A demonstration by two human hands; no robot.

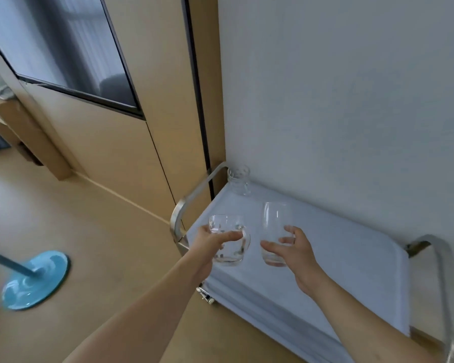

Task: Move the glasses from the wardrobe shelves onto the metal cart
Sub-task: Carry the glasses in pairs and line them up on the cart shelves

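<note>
The metal cart (357, 260) stands against the white wall, its flat top pale grey. My left hand (210, 244) grips a clear glass mug (230, 247) with a handle, over the cart's left front part. To its right, a tall clear tumbler (274, 226) is gripped low on its side by my right hand (296, 254). I cannot tell whether either glass touches the cart top. A third clear glass (239, 180) stands alone at the cart's far left corner.
The cart has a bent steel handle at its left end (194, 197) and another at its right end (440, 260). A beige wardrobe door (131, 163) with a dark glass panel rises to the left. On the floor at the left stands a blue round stand base (34, 280).
</note>
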